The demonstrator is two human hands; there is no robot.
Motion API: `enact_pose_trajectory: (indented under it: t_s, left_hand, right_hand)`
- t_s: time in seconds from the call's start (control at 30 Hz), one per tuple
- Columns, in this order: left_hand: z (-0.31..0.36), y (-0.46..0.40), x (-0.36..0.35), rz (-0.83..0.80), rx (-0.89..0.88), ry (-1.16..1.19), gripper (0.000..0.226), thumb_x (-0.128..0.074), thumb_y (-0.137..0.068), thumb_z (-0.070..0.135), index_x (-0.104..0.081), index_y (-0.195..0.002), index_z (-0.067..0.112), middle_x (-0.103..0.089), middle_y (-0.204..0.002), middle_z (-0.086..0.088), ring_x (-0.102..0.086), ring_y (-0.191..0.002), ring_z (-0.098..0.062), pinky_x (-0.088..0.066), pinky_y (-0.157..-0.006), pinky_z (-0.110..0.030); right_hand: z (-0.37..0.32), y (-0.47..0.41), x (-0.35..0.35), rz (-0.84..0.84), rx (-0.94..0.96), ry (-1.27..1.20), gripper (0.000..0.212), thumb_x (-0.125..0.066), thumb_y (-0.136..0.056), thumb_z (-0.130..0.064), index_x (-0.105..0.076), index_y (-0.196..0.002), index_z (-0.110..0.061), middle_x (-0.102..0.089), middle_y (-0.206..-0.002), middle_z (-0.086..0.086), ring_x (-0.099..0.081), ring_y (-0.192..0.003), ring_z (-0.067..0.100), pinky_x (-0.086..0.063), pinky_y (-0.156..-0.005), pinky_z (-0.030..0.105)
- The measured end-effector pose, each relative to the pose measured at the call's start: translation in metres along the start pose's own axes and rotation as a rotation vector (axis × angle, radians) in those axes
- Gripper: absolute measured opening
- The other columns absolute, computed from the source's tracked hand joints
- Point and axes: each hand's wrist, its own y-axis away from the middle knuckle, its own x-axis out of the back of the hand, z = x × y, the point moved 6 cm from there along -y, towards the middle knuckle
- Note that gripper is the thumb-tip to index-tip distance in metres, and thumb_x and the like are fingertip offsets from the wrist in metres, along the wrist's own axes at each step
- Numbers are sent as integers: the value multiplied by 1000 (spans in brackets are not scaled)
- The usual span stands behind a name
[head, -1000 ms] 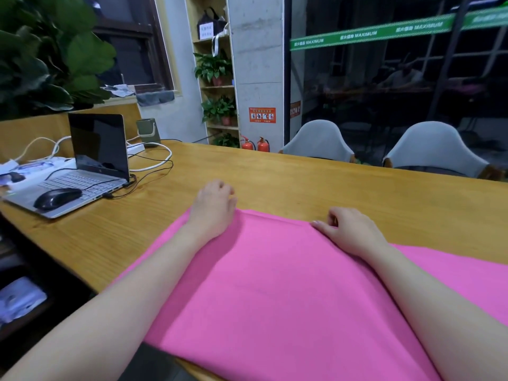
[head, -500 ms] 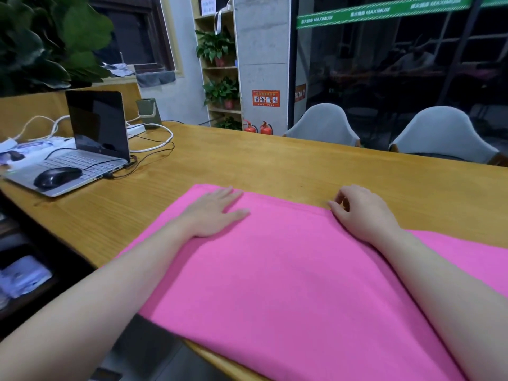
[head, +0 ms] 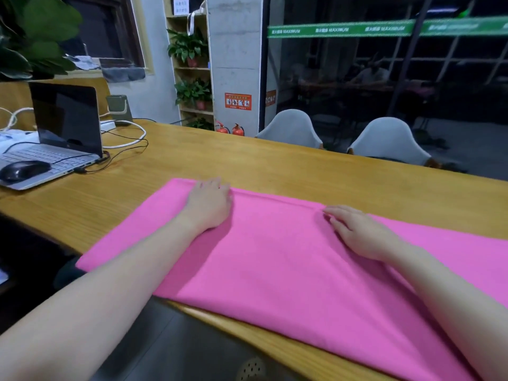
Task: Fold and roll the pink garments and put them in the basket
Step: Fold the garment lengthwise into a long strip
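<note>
- A long wooden table [head: 275, 166] with a warm yellow grain runs across the view; its near edge shows below the cloth.
- The pink garment [head: 288, 259] lies flat on the table, spread wide, its far edge forming a slightly raised fold line and its near left corner reaching the table's edge.
- The left hand [head: 210, 202] rests palm down on the garment at the far edge, fingers bent over the fold; whether they grip it cannot be told.
- The right hand [head: 357, 232] lies flat on the cloth, fingers straight and pointing left, tips near the fold line.
- At the table's left end stands an open laptop [head: 63, 127] with a black mouse [head: 23, 170] on its keyboard, cables [head: 123, 141] trailing beside it.
- Beyond the table are two pale grey chairs [head: 387, 141], a shelf with potted plants [head: 189, 48], two red fire extinguishers [head: 237, 130] on the floor, and dark glass bearing a green strip.
</note>
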Motion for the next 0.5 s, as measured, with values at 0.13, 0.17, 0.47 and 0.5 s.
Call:
enact_pose_trajectory:
  t_s: [0.13, 0.17, 0.47, 0.5]
  left_hand:
    - [148, 25, 20, -174, -385, 368, 54, -33, -108, 43, -36, -157, 21, -28, -165, -12, -23, -153, -26, -18, -125, -39]
    - [172, 30, 20, -209, -435, 390, 57, -32, -108, 48, -31, -160, 25, -22, -168, -7, -17, -155, -21, -13, -127, -38]
    - [61, 1, -17, -273, 43, 258, 95, -19, -89, 86, -18, -163, 28, -11, -170, -5, -9, -157, -24, -9, -127, -46]
    - [57, -2, -20, -262, 68, 245, 94, -19, -90, 85, -19, -163, 26, -11, -170, -6, -10, -157, -25, -10, -127, -46]
  right_hand:
    - [12, 26, -5, -86, -40, 10, 50, -37, -109, -37, -36, -158, -23, -28, -166, -2, -23, -153, 13, -7, -120, 20]
    - [14, 31, -5, -103, -58, 14, 55, -35, -108, -45, -30, -160, -27, -23, -168, -4, -18, -155, 12, -4, -122, 22]
    - [118, 83, 24, -142, -452, 142, 85, -19, -91, -81, -15, -162, -36, -8, -171, -6, -6, -157, 17, -4, -126, 41]
    - [122, 83, 23, -135, -454, 146, 82, -20, -94, -79, -15, -163, -34, -9, -170, -6, -7, -157, 18, -4, -126, 42]
